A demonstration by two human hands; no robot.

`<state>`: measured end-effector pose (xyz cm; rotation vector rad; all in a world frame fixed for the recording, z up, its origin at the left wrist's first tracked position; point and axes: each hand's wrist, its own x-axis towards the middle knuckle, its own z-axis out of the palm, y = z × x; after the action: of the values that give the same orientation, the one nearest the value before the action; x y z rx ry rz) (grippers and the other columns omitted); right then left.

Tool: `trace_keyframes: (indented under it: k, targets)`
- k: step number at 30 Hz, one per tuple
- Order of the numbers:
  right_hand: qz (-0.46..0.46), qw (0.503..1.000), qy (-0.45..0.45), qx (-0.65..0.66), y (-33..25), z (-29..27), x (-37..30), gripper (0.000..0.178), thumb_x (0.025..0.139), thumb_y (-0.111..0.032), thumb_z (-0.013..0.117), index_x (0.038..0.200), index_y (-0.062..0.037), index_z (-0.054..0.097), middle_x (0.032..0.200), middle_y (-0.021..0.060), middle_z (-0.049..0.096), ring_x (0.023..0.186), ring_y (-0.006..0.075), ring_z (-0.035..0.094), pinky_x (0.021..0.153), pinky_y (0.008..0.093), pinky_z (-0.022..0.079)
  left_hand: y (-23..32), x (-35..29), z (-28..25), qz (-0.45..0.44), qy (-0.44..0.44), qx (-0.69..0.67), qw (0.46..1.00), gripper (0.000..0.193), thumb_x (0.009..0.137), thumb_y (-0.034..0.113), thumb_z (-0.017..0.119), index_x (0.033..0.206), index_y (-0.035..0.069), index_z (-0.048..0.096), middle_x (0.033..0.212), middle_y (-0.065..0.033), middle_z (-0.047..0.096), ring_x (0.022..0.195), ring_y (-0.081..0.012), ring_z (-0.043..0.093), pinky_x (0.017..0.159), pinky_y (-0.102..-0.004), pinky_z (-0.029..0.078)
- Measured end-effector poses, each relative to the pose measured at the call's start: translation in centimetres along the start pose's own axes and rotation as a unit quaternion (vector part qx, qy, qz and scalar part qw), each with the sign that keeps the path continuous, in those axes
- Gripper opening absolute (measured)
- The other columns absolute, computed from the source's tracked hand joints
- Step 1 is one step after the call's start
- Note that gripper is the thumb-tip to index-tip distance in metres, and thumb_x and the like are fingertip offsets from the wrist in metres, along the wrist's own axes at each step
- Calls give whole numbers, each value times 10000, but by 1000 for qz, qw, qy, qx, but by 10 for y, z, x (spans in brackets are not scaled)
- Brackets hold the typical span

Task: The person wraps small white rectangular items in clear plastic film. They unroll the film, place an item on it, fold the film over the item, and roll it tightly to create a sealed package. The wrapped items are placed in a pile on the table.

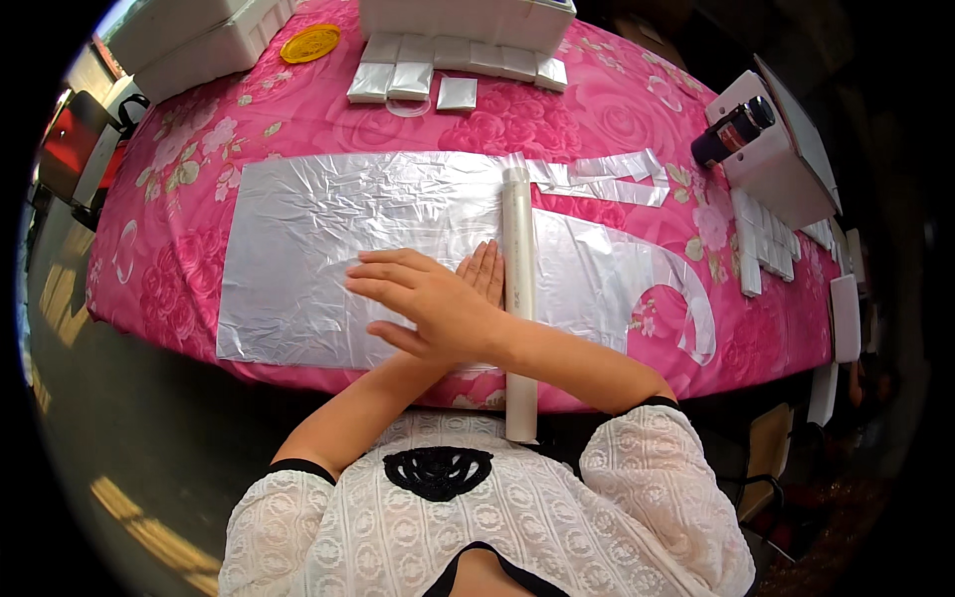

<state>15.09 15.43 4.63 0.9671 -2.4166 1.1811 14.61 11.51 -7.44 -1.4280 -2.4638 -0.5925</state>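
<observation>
A thin, clear plastic apron (308,239) lies flat on the table, with a round neck loop (702,328) at its right end and loose tie strips (597,177) at its far edge. A long whitish tube (518,289) lies across it, its near end jutting past the table edge toward me. My forearms cross. My right hand (423,298) reaches over to the left, fingers spread above the film, holding nothing. Beneath it passes my left arm; my left hand (484,271) has its fingers stretched out on the film beside the tube. The right arm hides part of that hand.
Folded plastic packets (408,80) sit in rows before a white foam box (468,25). Another foam box (199,45) and a yellow lid (310,44) stand far left. At right are a dark flask (733,131), a white box (781,149) and more packets (764,239).
</observation>
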Motion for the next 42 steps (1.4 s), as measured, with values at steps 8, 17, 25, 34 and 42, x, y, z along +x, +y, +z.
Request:
trace_keyframes:
  k: [8, 17, 25, 34, 42]
  targets:
    - [189, 953, -109, -209, 24, -85, -157, 579, 818, -345, 542, 1297, -50, 405, 1362, 123, 374, 1269, 314, 325, 1036, 416, 271, -2, 3, -39, -39, 39, -291, 955, 557, 830, 107, 473, 1337, -19, 279, 1394, -219, 255, 1295, -344, 252, 1069, -404, 208]
    - [14, 962, -257, 89, -1, 29, -31, 513, 852, -444, 456, 1136, -30, 559, 1185, 136, 547, 1175, 320, 441, 1007, 456, 295, -78, -87, -148, -152, 77, -303, 937, 357, 859, 87, 424, 1197, -10, 486, 1183, -172, 534, 1081, -293, 526, 927, -344, 395]
    - [-23, 989, -141, 35, 11, 66, 41, 452, 851, -390, 505, 1094, -13, 568, 1140, 155, 557, 1156, 317, 452, 976, 420, 338, -88, -177, -194, -367, 107, -317, 868, 305, 868, 83, 445, 1152, -16, 496, 1057, -150, 558, 970, -215, 558, 857, -302, 425]
    - [12, 984, -105, -143, 35, 166, 99, 521, 836, -399, 473, 1213, -40, 492, 1321, 158, 400, 1293, 334, 259, 1068, 464, 160, -71, -199, -182, -441, 12, -24, 897, 620, 677, 179, 721, 1145, -30, 373, 1016, -197, 463, 934, -325, 503, 808, -380, 425]
    - [246, 923, 258, 145, 23, 167, 88, 837, 742, -223, 608, 1376, 17, 118, 1381, 285, 198, 1279, 367, 259, 1043, 425, 230, -67, -197, -190, -466, 72, -645, 601, 552, 744, 169, 701, 1176, -42, 431, 989, -102, 571, 835, -163, 608, 713, -294, 515]
